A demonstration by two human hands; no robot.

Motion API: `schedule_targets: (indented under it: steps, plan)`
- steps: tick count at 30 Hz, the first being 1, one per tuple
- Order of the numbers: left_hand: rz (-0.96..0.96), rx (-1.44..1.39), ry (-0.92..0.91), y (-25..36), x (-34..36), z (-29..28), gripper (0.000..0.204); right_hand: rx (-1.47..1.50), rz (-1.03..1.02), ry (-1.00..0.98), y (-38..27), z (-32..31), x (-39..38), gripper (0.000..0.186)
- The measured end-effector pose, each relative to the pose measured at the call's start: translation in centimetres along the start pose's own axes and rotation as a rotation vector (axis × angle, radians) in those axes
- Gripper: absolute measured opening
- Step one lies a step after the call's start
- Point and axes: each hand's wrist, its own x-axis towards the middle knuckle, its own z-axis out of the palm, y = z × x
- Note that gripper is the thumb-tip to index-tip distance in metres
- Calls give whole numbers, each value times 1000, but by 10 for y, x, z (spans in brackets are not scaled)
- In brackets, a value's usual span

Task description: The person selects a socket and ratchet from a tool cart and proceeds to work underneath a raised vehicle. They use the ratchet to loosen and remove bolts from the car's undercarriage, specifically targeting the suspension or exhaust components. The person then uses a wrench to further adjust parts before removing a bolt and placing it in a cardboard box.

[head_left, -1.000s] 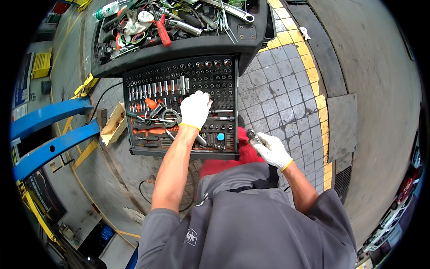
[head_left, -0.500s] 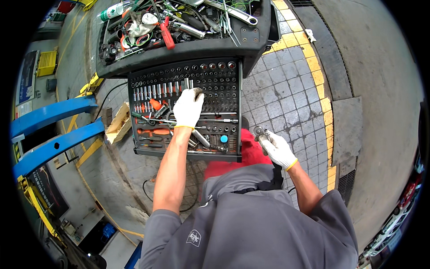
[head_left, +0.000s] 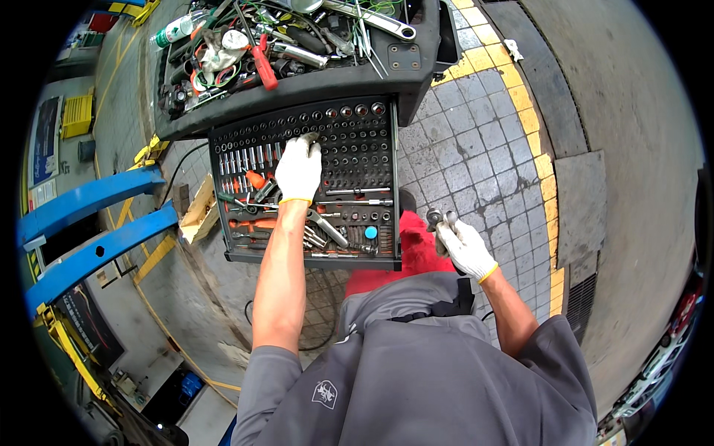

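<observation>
My left hand (head_left: 300,167), in a white glove, reaches into an open drawer (head_left: 306,261) of sockets and tools, its fingers curled among the upper socket rows (head_left: 331,136); I cannot make out what they grip. My right hand (head_left: 465,249), also gloved, is closed on a metal ratchet (head_left: 435,220) just right of the drawer; part of the tool is hidden by my fingers. Below my left hand lie an orange-handled tool (head_left: 264,222), several silver tools and a round blue cap (head_left: 370,232).
A cluttered cart top (head_left: 401,70) holds wrenches, a red-handled tool (head_left: 265,68) and a bottle (head_left: 172,30). At left are blue lift arms (head_left: 89,201) and a wooden box (head_left: 201,212). Tiled floor (head_left: 468,149) lies right, with parked cars (head_left: 669,334) at the far edge.
My left hand has moved up and to the left over the socket rows. My right hand, still gripping the tool, has shifted slightly right.
</observation>
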Motion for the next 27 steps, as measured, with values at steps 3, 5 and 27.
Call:
schedule_targets:
  steps: [3, 5, 27]
  plan:
    - [56, -11, 65, -8, 0, 1, 18, 16, -2, 5, -1, -2, 1, 32]
    - [56, 5, 62, -12, 1, 2, 19, 34, 5, 5, -3, -3, 1, 30]
    - [13, 4, -50, -6, 16, -3, 21, 69, 30, 13, 0, -3, 3, 31]
